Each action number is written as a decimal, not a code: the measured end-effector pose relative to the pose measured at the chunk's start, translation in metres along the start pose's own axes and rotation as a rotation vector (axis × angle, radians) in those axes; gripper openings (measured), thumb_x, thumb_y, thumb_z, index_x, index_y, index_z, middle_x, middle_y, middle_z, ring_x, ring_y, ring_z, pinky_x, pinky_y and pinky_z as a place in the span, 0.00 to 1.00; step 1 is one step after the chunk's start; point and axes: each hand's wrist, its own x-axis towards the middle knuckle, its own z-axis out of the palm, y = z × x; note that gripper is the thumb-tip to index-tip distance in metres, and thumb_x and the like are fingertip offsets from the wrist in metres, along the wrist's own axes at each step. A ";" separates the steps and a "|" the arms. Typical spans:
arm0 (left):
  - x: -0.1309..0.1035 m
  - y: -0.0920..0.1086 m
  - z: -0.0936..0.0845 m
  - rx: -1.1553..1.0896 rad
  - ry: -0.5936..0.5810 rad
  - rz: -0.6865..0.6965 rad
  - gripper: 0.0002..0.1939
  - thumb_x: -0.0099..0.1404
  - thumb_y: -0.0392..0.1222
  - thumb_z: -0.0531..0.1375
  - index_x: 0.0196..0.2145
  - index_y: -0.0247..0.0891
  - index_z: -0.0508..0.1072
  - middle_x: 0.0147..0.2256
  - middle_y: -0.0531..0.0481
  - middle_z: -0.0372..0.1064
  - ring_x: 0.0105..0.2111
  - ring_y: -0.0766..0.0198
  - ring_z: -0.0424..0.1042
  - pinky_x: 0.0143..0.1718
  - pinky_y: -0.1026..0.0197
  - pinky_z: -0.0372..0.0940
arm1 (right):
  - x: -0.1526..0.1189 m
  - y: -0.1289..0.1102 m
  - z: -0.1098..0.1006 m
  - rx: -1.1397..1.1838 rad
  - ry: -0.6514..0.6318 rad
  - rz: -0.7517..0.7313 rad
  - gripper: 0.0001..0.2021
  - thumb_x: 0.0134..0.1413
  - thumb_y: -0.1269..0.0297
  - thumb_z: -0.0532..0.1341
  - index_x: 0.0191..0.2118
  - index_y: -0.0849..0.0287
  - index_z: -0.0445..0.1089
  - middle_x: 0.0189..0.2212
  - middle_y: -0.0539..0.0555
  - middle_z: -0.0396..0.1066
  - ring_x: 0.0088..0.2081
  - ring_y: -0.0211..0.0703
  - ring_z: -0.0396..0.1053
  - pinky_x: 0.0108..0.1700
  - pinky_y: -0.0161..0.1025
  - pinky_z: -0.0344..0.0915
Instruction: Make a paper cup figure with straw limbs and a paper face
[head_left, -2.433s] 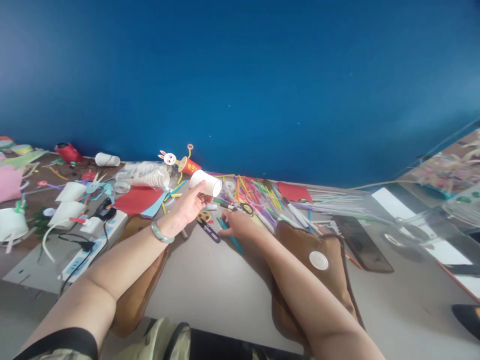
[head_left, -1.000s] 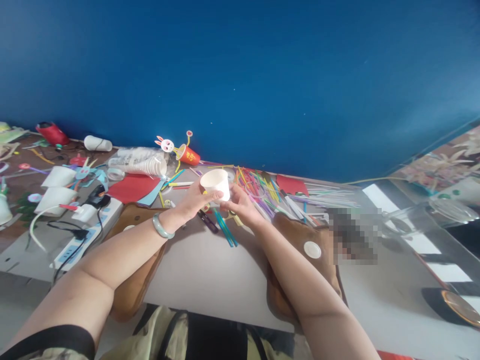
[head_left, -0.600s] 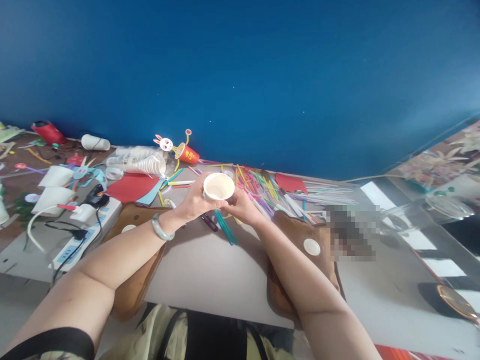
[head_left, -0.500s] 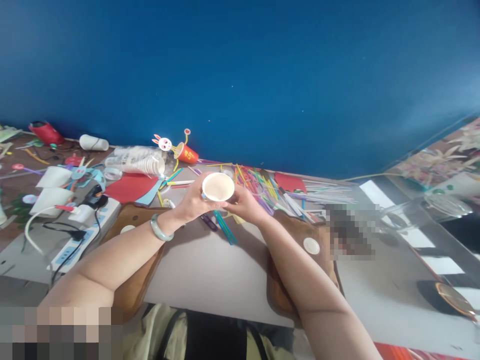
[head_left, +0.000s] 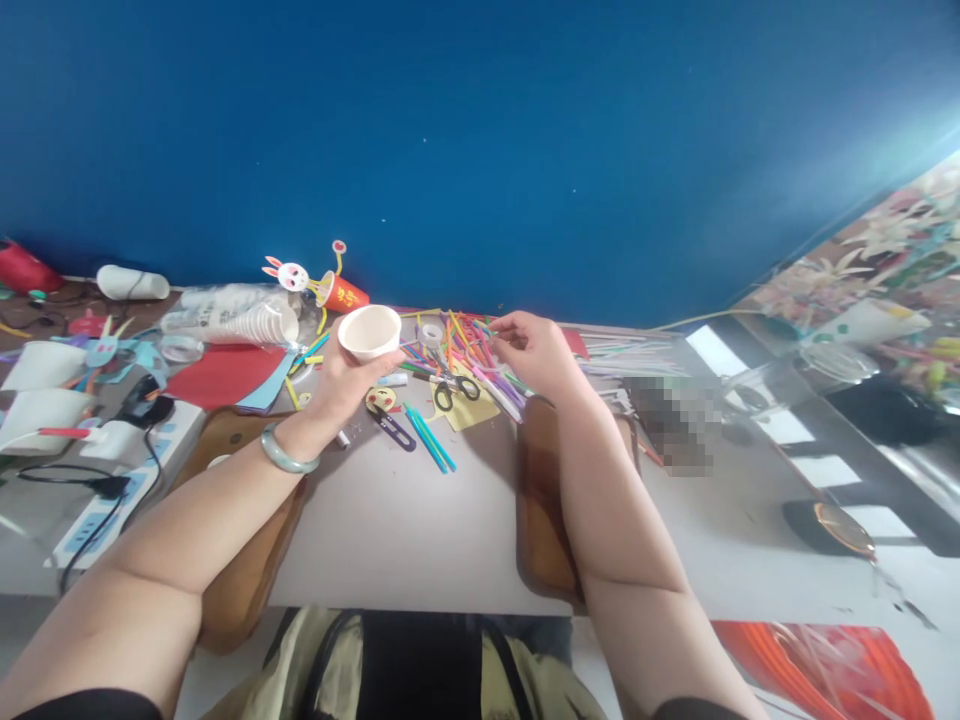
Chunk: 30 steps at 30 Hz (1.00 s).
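The step in hand is judged to be the picking of a piece from the pile while the cup is held ready. By the left hand [head_left: 349,378], a white cup [head_left: 369,333] is held above the gray table [head_left: 420,540], mouth upward; its wall is clasped with the thumb across the near side, the other fingers mostly hidden. The right hand [head_left: 536,345] is poised over a loose pile of colored straws [head_left: 469,345], its fingers partly curled; whether anything is pinched there cannot be told. For the next move, it seems, one straw must be drawn clear without its neighbors being dragged along or the cup being squeezed.

The background is filled by a blue wall [head_left: 480,150]. Below each forearm a brown cushion [head_left: 244,560] is laid. At the left are seen a power strip [head_left: 120,500], bagged stacked cups [head_left: 232,315], red paper [head_left: 225,370] and a tilted red cup [head_left: 343,293] beside a rabbit face [head_left: 289,275]. Near the middle, scissors [head_left: 444,397] and teal straws [head_left: 429,440] are set down.
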 end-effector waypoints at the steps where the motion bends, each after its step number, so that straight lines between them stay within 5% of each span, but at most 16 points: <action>1: 0.000 0.000 0.000 -0.015 0.004 -0.006 0.38 0.47 0.43 0.75 0.54 0.44 0.68 0.43 0.50 0.73 0.47 0.57 0.73 0.50 0.56 0.69 | 0.001 0.002 0.003 -0.096 -0.039 0.017 0.09 0.53 0.65 0.63 0.39 0.61 0.76 0.32 0.55 0.78 0.32 0.42 0.74 0.36 0.38 0.68; 6: 0.002 0.001 0.003 -0.076 0.046 -0.030 0.40 0.41 0.38 0.77 0.52 0.43 0.69 0.40 0.52 0.74 0.41 0.61 0.75 0.45 0.60 0.70 | 0.000 0.004 0.034 -0.597 -0.297 0.130 0.09 0.58 0.66 0.61 0.41 0.59 0.78 0.38 0.58 0.80 0.41 0.49 0.76 0.42 0.39 0.67; 9: 0.002 0.003 0.005 -0.083 0.048 -0.026 0.40 0.40 0.37 0.77 0.52 0.43 0.70 0.40 0.53 0.74 0.41 0.61 0.75 0.45 0.61 0.70 | -0.004 0.005 0.058 -0.768 -0.392 0.154 0.17 0.59 0.53 0.63 0.47 0.60 0.76 0.44 0.64 0.79 0.47 0.56 0.76 0.45 0.43 0.68; 16: 0.007 0.011 0.003 -0.190 0.035 -0.081 0.36 0.44 0.43 0.77 0.51 0.44 0.72 0.42 0.50 0.75 0.44 0.58 0.75 0.44 0.59 0.71 | -0.015 0.009 0.082 -0.803 -0.314 0.085 0.30 0.57 0.43 0.63 0.53 0.66 0.72 0.50 0.74 0.72 0.49 0.63 0.75 0.47 0.48 0.69; 23: 0.023 0.010 -0.008 -0.386 0.083 -0.210 0.29 0.51 0.54 0.73 0.48 0.43 0.72 0.42 0.47 0.75 0.49 0.55 0.74 0.46 0.56 0.73 | -0.017 0.001 0.082 -0.879 -0.408 0.111 0.18 0.59 0.55 0.62 0.46 0.65 0.75 0.42 0.69 0.78 0.47 0.60 0.77 0.47 0.46 0.69; 30: 0.033 0.016 -0.014 -0.478 0.057 -0.355 0.28 0.56 0.66 0.67 0.44 0.42 0.72 0.35 0.48 0.75 0.38 0.57 0.77 0.40 0.54 0.76 | -0.014 -0.001 0.077 -0.872 -0.451 0.140 0.15 0.58 0.67 0.59 0.50 0.63 0.73 0.43 0.68 0.79 0.49 0.58 0.77 0.45 0.44 0.69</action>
